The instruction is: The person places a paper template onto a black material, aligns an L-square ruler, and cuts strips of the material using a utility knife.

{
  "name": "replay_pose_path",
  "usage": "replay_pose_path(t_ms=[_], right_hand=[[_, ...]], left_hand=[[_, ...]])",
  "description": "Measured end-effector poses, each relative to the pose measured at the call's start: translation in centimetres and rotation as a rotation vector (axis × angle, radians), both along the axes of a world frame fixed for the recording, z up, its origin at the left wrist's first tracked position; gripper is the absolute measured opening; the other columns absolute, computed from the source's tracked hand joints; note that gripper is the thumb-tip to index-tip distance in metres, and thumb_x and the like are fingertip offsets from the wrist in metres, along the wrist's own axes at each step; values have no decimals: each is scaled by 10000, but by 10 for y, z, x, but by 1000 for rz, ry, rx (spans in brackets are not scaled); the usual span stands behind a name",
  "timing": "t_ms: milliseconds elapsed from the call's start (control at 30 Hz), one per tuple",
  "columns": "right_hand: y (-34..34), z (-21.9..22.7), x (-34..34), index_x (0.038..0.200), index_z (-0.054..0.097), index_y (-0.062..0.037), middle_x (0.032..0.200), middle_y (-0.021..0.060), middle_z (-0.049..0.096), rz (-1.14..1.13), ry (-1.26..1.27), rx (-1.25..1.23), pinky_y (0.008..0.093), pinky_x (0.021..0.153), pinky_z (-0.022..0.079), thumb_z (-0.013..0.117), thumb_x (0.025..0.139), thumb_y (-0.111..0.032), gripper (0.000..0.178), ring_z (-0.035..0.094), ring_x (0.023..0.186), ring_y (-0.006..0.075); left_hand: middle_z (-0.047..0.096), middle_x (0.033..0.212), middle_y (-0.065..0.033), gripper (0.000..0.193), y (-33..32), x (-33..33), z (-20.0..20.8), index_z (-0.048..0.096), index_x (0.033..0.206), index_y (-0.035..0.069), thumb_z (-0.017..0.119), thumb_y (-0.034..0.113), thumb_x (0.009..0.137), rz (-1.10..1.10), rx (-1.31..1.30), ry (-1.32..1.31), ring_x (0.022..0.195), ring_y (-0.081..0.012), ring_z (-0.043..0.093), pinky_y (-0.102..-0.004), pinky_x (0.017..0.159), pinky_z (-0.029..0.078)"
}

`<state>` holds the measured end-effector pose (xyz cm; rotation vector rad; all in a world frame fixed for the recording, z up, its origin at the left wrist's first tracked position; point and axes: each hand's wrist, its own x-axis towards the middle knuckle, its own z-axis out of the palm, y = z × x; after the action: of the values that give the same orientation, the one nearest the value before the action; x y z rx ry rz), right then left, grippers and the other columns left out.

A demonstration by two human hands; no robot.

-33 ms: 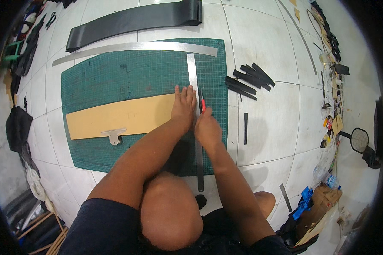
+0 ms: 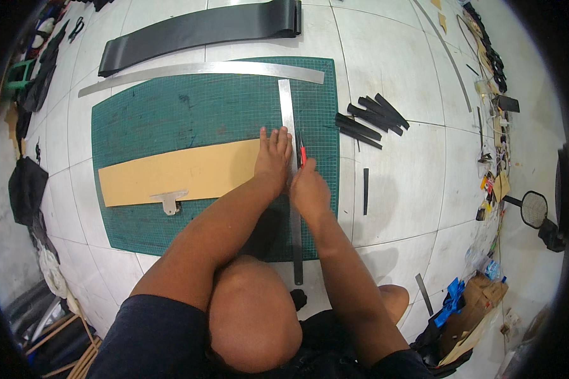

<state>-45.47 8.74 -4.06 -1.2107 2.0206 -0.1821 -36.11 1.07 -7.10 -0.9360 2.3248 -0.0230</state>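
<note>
My left hand (image 2: 274, 158) lies flat with fingers stretched out, over the right end of a tan strip of board (image 2: 183, 169) and against a steel ruler (image 2: 286, 104) that runs away from me. Closed round a red-handled utility knife (image 2: 303, 155) is my right hand (image 2: 310, 192), just right of the ruler, the blade pointing away. Beneath all of this is a green cutting mat (image 2: 221, 107) with a grid. A metal clip (image 2: 169, 202) grips the near edge of the tan board. What lies directly under my palm is hidden.
Another long steel ruler (image 2: 202, 68) lies across the mat's far edge, with a folded black sheet (image 2: 196, 39) beyond. Several black strips (image 2: 372, 117) lie on the tiles to the right, and a single strip (image 2: 365, 191) nearer. A cardboard box (image 2: 477, 309) stands at lower right.
</note>
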Motion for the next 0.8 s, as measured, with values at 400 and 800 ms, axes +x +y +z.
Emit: replay_pose_path(t_ms=[400,800], right_hand=[[-8,-5,4,1121,421,47,1049,339,647,-19,11,-8,541,837,553,496,986,-176,272,677,939,498],[-9,-2,0,1145,409,37,1012,332,677,-16,-40,62,575,850,524,510,969,-148,275,670,955,499]], left_hand=[[197,1660,-171,704,1,5,-8,218,1582,20,440,354,1003,-3,-17,36,1528,-315,233,-650,1209,92],[194,1660,-180,734,3,-1,1,217,1581,11,465,373,993,-45,-56,-7,1521,-318,254,-634,1211,98]])
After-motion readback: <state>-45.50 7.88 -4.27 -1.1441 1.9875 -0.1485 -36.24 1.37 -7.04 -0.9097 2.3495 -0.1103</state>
